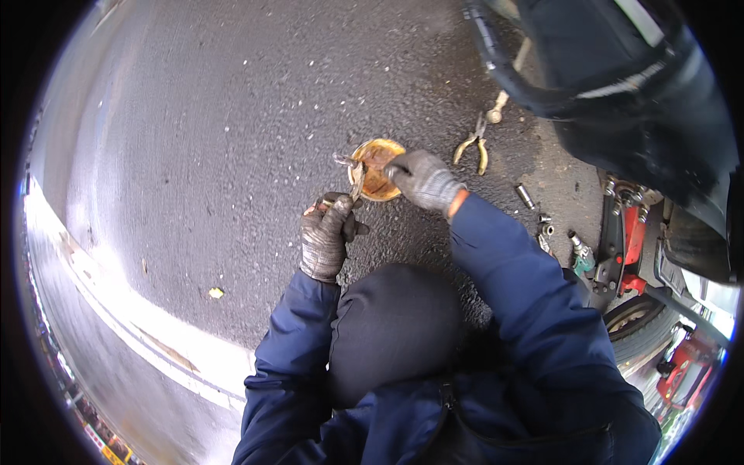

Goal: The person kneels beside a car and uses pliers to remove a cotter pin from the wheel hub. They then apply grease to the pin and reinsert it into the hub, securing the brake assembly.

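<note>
My left hand (324, 236), in a dirty grey work glove, is closed round the lower end of a slim, greyish metal part (358, 180). Its upper end reaches over the left rim of a round, shallow tub (397, 148) with a yellowish edge. Inside the tub is a smeared reddish-brown substance (375, 160). From the right, my right hand (425, 180), gloved the same way, comes over the tub with its fingers curled together. What those fingertips hold, if anything, is hidden.
Yellow-handled pliers (473, 147) and a hammer-like tool (497, 107) lie at the upper right. Sockets (525, 196) and a green-and-silver tool (581, 254) lie near a red jack (632, 236). A black vehicle panel (643, 132) overhangs there; a wheel (639, 322) lies below.
</note>
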A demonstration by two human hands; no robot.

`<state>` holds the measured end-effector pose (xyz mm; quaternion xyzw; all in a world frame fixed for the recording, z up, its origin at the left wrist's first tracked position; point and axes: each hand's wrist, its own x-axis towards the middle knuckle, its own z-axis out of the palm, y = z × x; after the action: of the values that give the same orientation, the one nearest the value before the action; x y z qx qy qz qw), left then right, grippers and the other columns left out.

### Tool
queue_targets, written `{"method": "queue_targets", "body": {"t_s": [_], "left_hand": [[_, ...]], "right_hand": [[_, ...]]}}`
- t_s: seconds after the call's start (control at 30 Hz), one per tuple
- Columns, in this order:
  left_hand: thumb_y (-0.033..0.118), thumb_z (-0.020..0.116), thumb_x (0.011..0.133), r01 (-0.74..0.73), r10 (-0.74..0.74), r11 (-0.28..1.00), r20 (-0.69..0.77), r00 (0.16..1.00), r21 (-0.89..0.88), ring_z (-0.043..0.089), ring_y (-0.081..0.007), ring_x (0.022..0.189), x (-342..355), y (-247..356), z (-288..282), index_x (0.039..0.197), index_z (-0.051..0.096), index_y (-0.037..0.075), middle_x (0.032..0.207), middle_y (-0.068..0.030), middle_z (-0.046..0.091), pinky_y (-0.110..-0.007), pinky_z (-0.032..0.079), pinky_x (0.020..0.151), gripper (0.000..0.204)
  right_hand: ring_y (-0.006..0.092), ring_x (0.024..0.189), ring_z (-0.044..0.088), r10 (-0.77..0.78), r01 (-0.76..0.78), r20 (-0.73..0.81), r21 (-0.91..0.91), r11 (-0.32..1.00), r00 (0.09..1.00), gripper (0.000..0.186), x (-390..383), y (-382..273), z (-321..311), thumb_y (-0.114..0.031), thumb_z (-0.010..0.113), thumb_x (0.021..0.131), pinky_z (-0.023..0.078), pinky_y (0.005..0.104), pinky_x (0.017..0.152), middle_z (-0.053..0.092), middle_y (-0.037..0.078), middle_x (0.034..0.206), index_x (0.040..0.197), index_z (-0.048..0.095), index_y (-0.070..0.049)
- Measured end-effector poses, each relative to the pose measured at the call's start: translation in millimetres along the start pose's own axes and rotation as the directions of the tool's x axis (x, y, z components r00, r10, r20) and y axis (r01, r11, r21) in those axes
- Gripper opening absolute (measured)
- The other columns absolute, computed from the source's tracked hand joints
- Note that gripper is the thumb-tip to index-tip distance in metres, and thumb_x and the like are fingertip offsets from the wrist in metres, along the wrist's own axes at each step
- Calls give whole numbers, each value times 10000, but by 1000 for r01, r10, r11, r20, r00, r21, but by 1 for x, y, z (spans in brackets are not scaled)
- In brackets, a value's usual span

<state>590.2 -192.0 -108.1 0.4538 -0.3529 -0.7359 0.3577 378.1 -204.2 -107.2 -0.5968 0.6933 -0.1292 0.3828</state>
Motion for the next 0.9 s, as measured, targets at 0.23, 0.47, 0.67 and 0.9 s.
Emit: {"method": "queue_targets", "body": {"t_s": [0.23,0.47,0.67,0.9], "left_hand": [[193,620,942,-257,69,902,469,880,348,581,-109,779,0,32,65,1079,611,-4,862,-33,640,-280,492,730,240],[38,604,900,-473,269,822,516,813,316,582,-127,814,-35,81,118,1061,615,-39,922,-69,632,-273,489,720,179],[252,654,881,-968,767,252,604,214,23,625,-253,646,-107,133,200,994,608,-46,773,-140,639,-389,530,676,322],[427,617,911,-958,738,138,671,-69,-250,589,-226,833,-167,157,286,1098,581,42,911,-75,613,-398,526,656,429]], "right_hand": [[143,837,623,43,-242,243,902,358,969,533,-79,-14,-25,-515,550,925,567,340,679,646,51,980,1245,538,-88],[178,621,638,205,-225,155,894,387,966,332,-135,23,-83,-319,517,987,565,344,545,661,93,789,1052,606,-6],[151,590,631,261,-192,35,771,607,965,254,-232,70,-137,-245,562,947,528,297,515,665,88,787,1033,606,-10],[110,585,609,367,-279,69,781,558,928,335,-333,123,-164,-312,572,963,511,256,481,657,75,765,988,625,17]]}}
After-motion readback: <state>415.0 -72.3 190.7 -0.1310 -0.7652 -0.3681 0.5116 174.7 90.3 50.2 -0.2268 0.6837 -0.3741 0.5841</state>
